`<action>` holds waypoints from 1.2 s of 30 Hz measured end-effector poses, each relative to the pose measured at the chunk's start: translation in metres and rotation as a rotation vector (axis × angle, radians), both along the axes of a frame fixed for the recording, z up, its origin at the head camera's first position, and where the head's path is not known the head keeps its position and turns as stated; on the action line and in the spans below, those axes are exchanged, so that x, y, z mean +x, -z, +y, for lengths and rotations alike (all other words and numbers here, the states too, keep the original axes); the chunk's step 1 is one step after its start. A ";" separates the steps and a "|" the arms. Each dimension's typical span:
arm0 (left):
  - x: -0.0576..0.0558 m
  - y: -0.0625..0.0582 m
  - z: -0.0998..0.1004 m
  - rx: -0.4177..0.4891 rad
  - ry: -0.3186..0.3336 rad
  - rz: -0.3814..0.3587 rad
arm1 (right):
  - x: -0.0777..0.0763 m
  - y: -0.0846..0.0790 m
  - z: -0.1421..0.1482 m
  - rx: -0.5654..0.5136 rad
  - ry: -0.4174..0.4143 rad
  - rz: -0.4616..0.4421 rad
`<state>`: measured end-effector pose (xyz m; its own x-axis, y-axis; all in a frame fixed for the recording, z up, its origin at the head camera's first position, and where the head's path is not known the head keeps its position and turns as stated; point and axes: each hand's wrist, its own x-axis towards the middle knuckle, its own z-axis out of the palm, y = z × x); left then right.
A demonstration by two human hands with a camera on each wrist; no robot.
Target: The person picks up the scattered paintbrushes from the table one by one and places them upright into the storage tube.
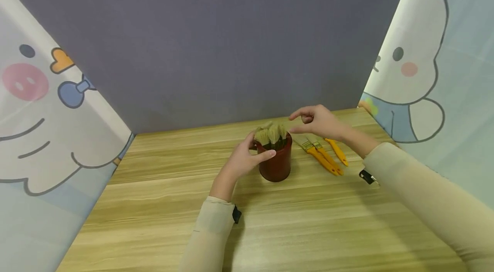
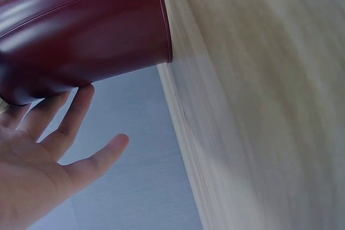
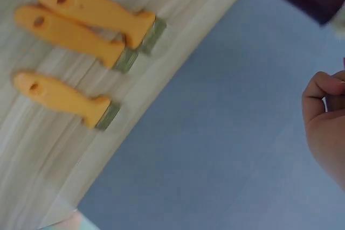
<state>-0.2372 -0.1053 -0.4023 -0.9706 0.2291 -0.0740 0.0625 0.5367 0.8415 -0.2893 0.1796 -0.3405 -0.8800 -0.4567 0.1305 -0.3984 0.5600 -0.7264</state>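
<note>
A dark red cylindrical pen holder (image 1: 275, 168) stands upright on the table with several brushes in it, their pale bristles (image 1: 273, 134) up above the rim. My left hand (image 1: 247, 158) grips the holder near its top, thumb across the front and other fingers round the far side. In the left wrist view, fingertips touch the smooth wall of the holder (image 2: 86, 25). Just right of the rim hovers my right hand (image 1: 320, 124), index finger and thumb held apart with nothing seen between them; its other fingers are bent.
Three paintbrushes (image 1: 323, 161) with orange handles lie right of the holder, bristles away from me; the right wrist view shows their handles (image 3: 62, 98) with holes at the ends. A grey panel (image 1: 239, 49) rises behind the wood-grain table (image 1: 162, 203). Cartoon-printed sheets (image 1: 420, 70) flank both sides.
</note>
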 end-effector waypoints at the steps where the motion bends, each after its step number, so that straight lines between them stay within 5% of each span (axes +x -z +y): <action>1: 0.000 0.000 0.000 -0.003 -0.005 -0.003 | -0.003 -0.002 0.005 -0.004 0.021 0.004; 7: -0.001 0.000 -0.002 -0.013 -0.021 -0.013 | -0.028 0.010 0.043 0.035 0.177 -0.016; 16: 0.001 -0.004 -0.002 -0.022 -0.015 -0.003 | -0.067 0.069 0.086 0.241 0.258 -0.075; 24: 0.003 -0.004 -0.002 -0.011 -0.010 -0.020 | -0.068 0.098 0.093 0.424 0.218 -0.095; 36: 0.000 -0.002 -0.003 -0.014 -0.012 -0.016 | -0.068 0.095 0.101 0.398 0.165 -0.106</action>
<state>-0.2370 -0.1084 -0.4005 -0.9720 0.2159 -0.0928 0.0421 0.5487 0.8350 -0.3569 0.2808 -0.4358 -0.9445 -0.3053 -0.1215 -0.2152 0.8540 -0.4736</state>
